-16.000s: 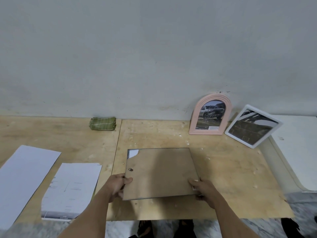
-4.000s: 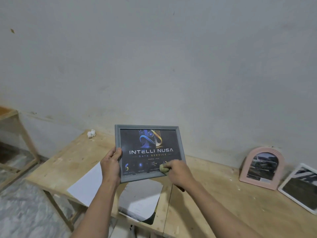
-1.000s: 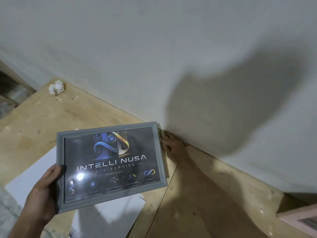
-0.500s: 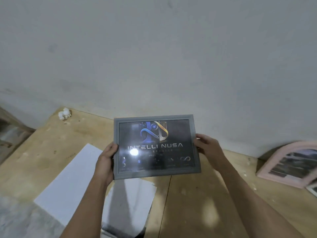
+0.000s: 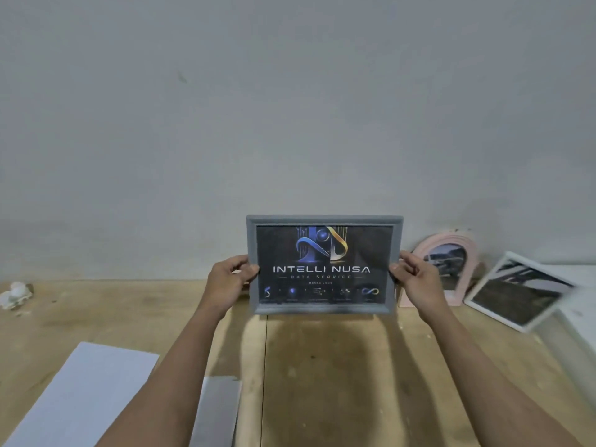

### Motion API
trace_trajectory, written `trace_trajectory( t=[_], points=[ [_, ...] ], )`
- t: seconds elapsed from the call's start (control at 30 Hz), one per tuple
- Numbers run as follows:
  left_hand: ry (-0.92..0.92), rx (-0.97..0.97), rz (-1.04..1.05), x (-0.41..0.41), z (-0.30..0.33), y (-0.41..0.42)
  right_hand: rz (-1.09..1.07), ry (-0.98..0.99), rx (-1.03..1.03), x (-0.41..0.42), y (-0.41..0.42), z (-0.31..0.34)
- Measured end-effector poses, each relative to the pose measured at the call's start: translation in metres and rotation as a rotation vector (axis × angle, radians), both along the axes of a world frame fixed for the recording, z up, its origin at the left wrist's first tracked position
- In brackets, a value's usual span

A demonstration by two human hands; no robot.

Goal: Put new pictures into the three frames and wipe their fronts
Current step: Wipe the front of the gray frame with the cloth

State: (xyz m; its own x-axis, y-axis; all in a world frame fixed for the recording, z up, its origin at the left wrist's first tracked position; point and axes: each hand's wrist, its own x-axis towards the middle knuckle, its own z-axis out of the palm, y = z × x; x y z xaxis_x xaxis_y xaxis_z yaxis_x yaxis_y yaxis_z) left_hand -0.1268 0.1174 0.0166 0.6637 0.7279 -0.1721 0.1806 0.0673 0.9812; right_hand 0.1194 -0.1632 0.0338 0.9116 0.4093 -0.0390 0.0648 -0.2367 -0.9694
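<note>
The person is holding a grey picture frame [image 5: 324, 264] upright in front of them with both hands, its front facing the camera. The left hand [image 5: 229, 283] is grasping the frame's left edge, thumb lying over the front of the moulding and fingers [image 5: 237, 261] curling behind it. The right hand [image 5: 416, 280] is gripping the right edge in the same way, thumb on the front and fingers wrapping around the side. Inside the frame a dark poster is showing a blue and gold emblem above the words "INTELLI NUSA" and a row of small icons. The frame is hanging in the air just above the wooden worktop [image 5: 322, 375], close to the pale wall [image 5: 290, 108], and is casting a shadow on the boards beneath it.

To the right, a pink arched frame [image 5: 451, 262] is leaning against the wall with a photograph in it, partly hidden behind the right hand. Beside it, further right, a white rectangular frame [image 5: 519, 290] is leaning tilted, also holding a dark photograph. On the near left of the worktop a white sheet of paper [image 5: 84, 398] is lying flat, and next to it another grey-looking sheet [image 5: 217, 411] is showing between the forearms. A small crumpled white wad [image 5: 16, 295] is sitting at the far left edge by the wall.
</note>
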Motion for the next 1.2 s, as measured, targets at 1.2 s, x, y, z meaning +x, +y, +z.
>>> trace_trajectory(
  t=[1.2],
  points=[
    [0.39, 0.186, 0.343, 0.109, -0.093, -0.041, 0.161, 0.187, -0.265, 0.086, -0.009, -0.123]
  ],
)
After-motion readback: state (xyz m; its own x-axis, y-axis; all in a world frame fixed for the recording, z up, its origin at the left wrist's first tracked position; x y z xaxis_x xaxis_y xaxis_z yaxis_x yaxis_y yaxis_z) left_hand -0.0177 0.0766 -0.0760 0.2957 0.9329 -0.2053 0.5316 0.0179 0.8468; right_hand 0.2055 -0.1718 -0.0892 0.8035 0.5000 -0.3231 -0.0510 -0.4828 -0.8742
